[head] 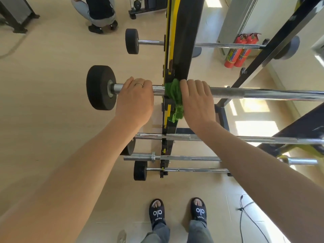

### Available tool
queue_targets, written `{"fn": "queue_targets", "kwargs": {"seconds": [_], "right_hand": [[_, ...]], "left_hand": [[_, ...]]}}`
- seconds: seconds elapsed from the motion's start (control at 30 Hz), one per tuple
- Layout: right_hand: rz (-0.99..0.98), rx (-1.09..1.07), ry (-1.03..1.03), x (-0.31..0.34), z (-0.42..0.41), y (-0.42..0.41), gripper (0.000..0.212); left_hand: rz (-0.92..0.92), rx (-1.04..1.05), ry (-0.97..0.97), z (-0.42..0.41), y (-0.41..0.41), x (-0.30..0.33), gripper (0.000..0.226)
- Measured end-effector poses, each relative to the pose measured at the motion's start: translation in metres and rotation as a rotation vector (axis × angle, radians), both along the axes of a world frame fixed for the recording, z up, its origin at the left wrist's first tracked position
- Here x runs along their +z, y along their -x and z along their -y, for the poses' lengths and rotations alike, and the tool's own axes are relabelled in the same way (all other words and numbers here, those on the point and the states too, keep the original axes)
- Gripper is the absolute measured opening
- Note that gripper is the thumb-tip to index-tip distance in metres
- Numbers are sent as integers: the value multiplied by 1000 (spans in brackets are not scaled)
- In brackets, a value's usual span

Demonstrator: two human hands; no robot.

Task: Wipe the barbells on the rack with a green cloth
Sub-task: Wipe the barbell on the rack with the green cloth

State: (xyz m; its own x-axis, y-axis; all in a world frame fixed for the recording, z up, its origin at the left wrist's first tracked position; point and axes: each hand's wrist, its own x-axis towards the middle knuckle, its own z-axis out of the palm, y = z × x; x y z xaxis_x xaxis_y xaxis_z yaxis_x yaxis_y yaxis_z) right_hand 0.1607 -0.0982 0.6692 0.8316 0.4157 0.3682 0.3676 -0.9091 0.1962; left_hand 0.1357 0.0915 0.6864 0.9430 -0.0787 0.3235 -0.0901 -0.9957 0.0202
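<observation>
green cloth (174,97), chrome barbell (254,93) with black weights, black-and-yellow rack (182,55), red extinguishers (239,51)

Both hands (166,100) on barbell (245,93) (cloth (173,95) between)

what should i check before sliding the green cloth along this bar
1. Right hand pressing the crumpled green cloth against the chrome barbell bar: ok.
2. Left hand steadying the bar beside the black round weight: ok.
3. Cloth wrapped fully around the bar: cannot tell, its underside is hidden.
4. Cloth clear of the black and yellow rack upright: not ok, it sits right against it.
5. Bar to the right free of obstacles: ok.
</observation>
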Motion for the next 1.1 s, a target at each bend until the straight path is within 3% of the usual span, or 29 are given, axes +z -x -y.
{"fn": "queue_targets", "kwargs": {"seconds": [0.2,0.47,0.53,0.63,0.73,0.83,0.93,1.0,1.1], "right_hand": [[-7,-64,-15,-1,-7,6,55],[-567,-45,-127,64,-18,-6,49],[-571,3,-226,61,-10,2,50],[-446,100,-352,52,6,7,48],[-393,214,-232,56,24,-7,39],[-406,281,-86,75,33,-23,31],[-402,359,-78,91,35,-35,24],[-503,362,-251,98,35,-34,20],[-623,297,-898,106,27,-30,9]], "left_hand": [[21,14,34,3,1,-2,22],[-11,23,-13,6,1,5,21],[-19,11,-14,5,1,8,27],[29,8,230,18,6,22,35],[68,9,400,38,11,39,34],[42,-18,379,38,12,48,34],[5,12,366,30,8,55,33],[-26,34,377,29,9,57,33],[-45,-15,464,34,9,63,32]]}}
